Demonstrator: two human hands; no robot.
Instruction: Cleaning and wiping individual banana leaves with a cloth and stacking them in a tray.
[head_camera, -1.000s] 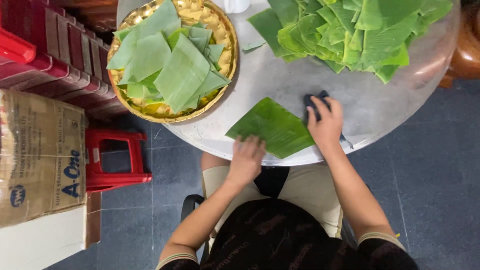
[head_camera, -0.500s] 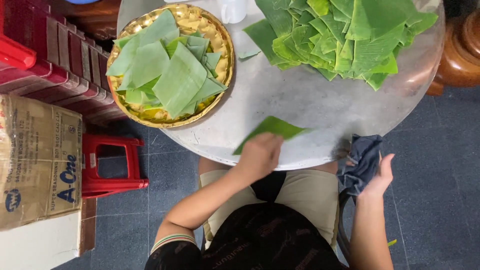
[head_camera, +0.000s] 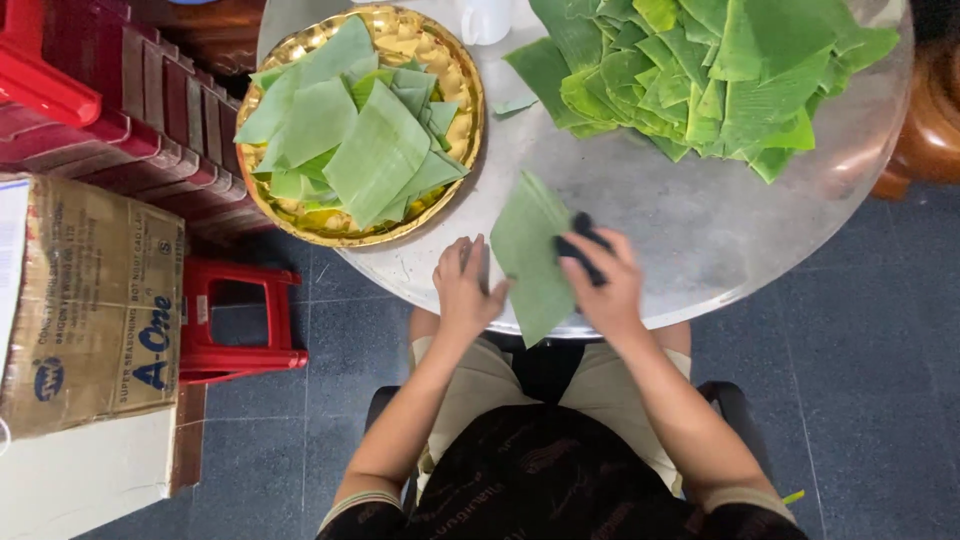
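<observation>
The banana leaf piece (head_camera: 532, 255) is a flat, roughly rectangular cut of pale green leaf with fine parallel veins. It stands tilted over the near edge of the round grey table (head_camera: 720, 230), and its lower corner hangs past the rim toward the person's lap. The left hand (head_camera: 465, 290) holds the leaf at its left edge, fingers together and curled lightly on the leaf. The right hand (head_camera: 605, 280) presses a dark cloth (head_camera: 580, 245) against the face of the leaf; its fingers are closed on the cloth, though how much of the cloth is inside the palm I cannot tell, because the hand covers it.

On the table behind, a golden tray (head_camera: 455, 60) holds several leaf pieces laid one over another, and a big pile of green leaves (head_camera: 720, 80) lies at the far right side. A red stool (head_camera: 235, 330) and a cardboard box (head_camera: 95, 300) stand on the floor at the left.

Half a second earlier, the right hand was off the table at the person's right side, holding the cloth low, and only the left hand was on the leaf, which lay flatter at the table edge. Now the right hand has come back with the cloth to the leaf, and the leaf is raised more upright between both hands.
</observation>
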